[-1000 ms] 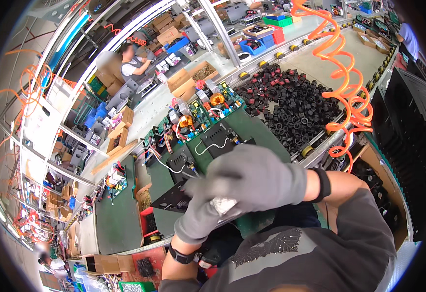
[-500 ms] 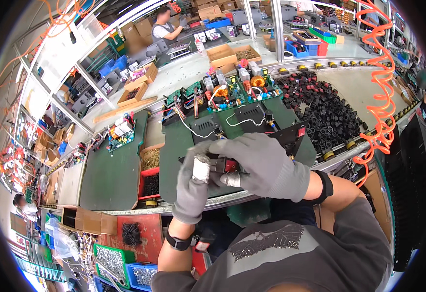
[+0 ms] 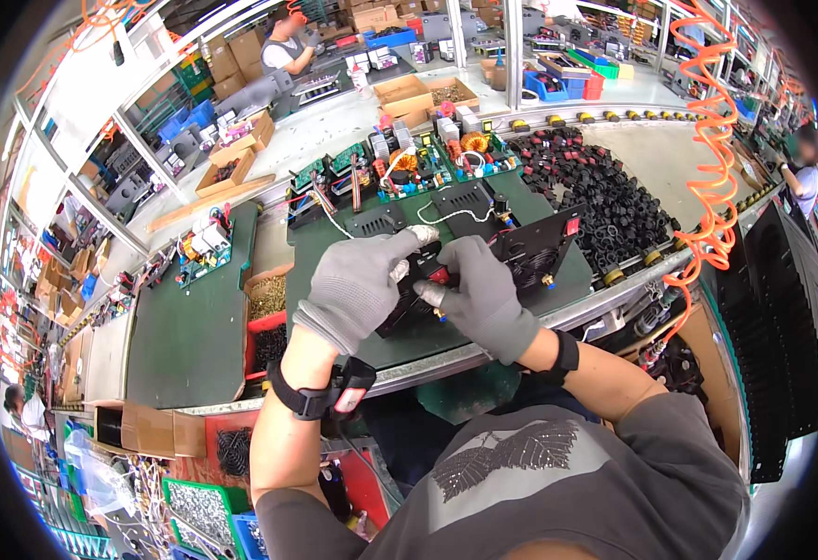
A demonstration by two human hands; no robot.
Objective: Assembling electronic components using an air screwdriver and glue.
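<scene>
A small black-and-red switch (image 3: 439,275) sits between my gloved hands at a black panel (image 3: 396,315), which is largely covered by them. My left hand (image 3: 358,285) is closed on the panel, its whitish fingertips at the panel's upper part. The thumb and fingers of my right hand (image 3: 488,299) pinch the switch from the right. Whether the switch sits in the panel's opening is hidden. Just right of my hands stands another black panel (image 3: 540,245) with a red switch and brass fittings. Black vented plates (image 3: 465,207) with white twisted wires lie behind.
Green circuit boards (image 3: 409,182) with copper coils line the far side of the green mat (image 3: 334,245). A heap of black and red parts (image 3: 605,201) lies at the right. An orange coiled hose (image 3: 708,149) hangs there. Red bins (image 3: 267,322) of small parts stand left.
My hands have come down from holding the switch up to the black panel on the mat. My left hand has turned palm-down and now grips the panel. The view has shifted slightly.
</scene>
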